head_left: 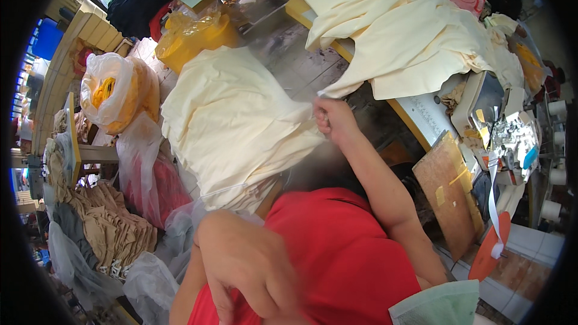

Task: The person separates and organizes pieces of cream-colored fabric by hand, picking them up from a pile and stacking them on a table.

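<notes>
step in hand: judging by the grip, soft cream knit-like cloth is being handled by its edge, between the draped cream cloth heap (235, 120) on the left and the loose cream cloth sheets (415, 42) on the far right.
next move: it seems to call for a steady pinch and a smooth lift over the gap, since thin, limp cloth could fold or catch on the table edge.
right hand: the bare right hand (331, 119) has its fingers curled together, clamped on a cream cloth edge; whether that edge belongs to the heap, the sheets or both i cannot tell.
left hand: the bare left hand (247, 265) is near, bent downward before the red fabric shirt (349, 241); its fingertips are blurred, so i cannot tell whether they close on anything.
cream heap: matte, rumpled, many soft folds, rounded outline; it lies just left of the right hand, its support mostly hidden.
cream sheets: smooth, with wavy cut edges, hanging over the yellow-edged white table (424, 112).
left side: a translucent plastic bag with yellow-orange contents (120, 93), crinkled and bulging; nearer, a clear bag of red material (162, 189) and a ridged stack of tan cloth pieces (114, 222).
right side: a shiny metal sewing machine (509, 129), and a flat, scuffed brown board (442, 192) leaning at a tilt.
</notes>
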`<action>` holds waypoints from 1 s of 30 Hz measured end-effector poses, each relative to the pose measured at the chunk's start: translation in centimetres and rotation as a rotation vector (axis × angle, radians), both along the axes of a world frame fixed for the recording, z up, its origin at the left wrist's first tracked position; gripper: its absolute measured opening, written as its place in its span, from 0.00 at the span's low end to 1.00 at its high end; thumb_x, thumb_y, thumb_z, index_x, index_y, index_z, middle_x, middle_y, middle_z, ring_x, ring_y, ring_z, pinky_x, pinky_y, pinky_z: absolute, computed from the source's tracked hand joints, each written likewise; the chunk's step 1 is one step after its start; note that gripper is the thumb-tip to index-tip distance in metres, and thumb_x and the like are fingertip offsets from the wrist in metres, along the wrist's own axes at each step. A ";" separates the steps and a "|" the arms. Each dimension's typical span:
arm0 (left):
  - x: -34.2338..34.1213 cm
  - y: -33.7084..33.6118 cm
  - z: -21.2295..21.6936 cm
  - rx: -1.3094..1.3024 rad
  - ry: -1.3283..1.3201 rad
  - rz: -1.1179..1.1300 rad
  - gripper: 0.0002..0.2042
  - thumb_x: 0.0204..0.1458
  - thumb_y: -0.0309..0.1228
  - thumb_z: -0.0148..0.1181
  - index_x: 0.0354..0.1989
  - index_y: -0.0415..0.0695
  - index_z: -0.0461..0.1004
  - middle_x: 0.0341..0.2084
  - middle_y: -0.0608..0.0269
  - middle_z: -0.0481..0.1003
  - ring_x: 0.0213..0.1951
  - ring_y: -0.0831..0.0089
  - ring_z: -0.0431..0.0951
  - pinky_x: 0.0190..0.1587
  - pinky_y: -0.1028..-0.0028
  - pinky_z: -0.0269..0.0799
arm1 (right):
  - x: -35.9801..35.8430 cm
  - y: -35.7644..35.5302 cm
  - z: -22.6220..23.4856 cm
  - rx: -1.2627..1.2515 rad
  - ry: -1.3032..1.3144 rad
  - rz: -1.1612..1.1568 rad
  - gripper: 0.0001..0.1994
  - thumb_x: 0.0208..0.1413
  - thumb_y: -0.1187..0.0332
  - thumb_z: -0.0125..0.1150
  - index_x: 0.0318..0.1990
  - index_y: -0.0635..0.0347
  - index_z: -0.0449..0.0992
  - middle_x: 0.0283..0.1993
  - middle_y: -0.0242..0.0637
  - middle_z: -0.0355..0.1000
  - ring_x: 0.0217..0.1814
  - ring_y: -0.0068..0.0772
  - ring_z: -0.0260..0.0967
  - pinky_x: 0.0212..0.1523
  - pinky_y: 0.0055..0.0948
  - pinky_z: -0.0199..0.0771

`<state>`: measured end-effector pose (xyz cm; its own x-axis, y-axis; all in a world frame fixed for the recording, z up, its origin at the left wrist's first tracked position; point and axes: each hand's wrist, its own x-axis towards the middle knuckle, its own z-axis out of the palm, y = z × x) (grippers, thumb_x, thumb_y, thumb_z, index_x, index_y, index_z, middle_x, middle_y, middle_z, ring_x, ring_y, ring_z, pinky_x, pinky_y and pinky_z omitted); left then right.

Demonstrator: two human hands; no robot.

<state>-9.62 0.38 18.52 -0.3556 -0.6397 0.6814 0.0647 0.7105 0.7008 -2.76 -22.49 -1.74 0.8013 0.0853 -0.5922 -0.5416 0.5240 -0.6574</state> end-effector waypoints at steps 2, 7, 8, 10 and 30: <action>0.4 -0.3 0.3 0.022 -0.038 0.011 0.29 0.59 0.58 0.57 0.40 0.37 0.76 0.49 0.54 0.75 0.26 0.64 0.71 0.25 0.72 0.70 | -1.3 -0.8 -1.2 -0.004 0.003 -0.017 0.12 0.61 0.64 0.62 0.28 0.59 0.71 0.18 0.28 0.62 0.13 0.20 0.52 0.13 0.22 0.50; 0.7 -1.9 1.5 0.071 -0.056 0.100 0.29 0.58 0.57 0.58 0.43 0.35 0.76 0.49 0.52 0.75 0.26 0.63 0.72 0.25 0.72 0.71 | -7.9 -2.2 1.0 -0.172 0.028 0.038 0.12 0.62 0.63 0.63 0.30 0.60 0.72 0.19 0.27 0.64 0.15 0.18 0.56 0.13 0.21 0.51; 0.7 -2.1 1.3 0.073 -0.032 0.067 0.30 0.58 0.57 0.58 0.43 0.35 0.76 0.49 0.51 0.75 0.27 0.64 0.72 0.25 0.72 0.71 | -8.8 -2.8 1.3 -0.164 0.012 0.080 0.13 0.63 0.63 0.63 0.31 0.61 0.73 0.19 0.27 0.64 0.15 0.18 0.57 0.13 0.22 0.53; 1.0 -2.4 0.8 0.069 0.010 -0.021 0.30 0.58 0.57 0.58 0.43 0.35 0.76 0.49 0.51 0.75 0.27 0.64 0.73 0.26 0.72 0.71 | -9.8 -3.4 4.2 -0.264 0.023 0.099 0.12 0.63 0.63 0.62 0.31 0.62 0.73 0.20 0.27 0.64 0.15 0.17 0.56 0.13 0.22 0.52; -0.2 -10.5 5.8 0.120 -0.105 -0.140 0.25 0.51 0.52 0.69 0.37 0.37 0.80 0.39 0.52 0.79 0.28 0.62 0.80 0.26 0.71 0.74 | -18.3 -8.7 13.5 -0.884 -0.326 0.116 0.18 0.60 0.56 0.63 0.41 0.66 0.78 0.32 0.45 0.76 0.33 0.36 0.74 0.38 0.35 0.73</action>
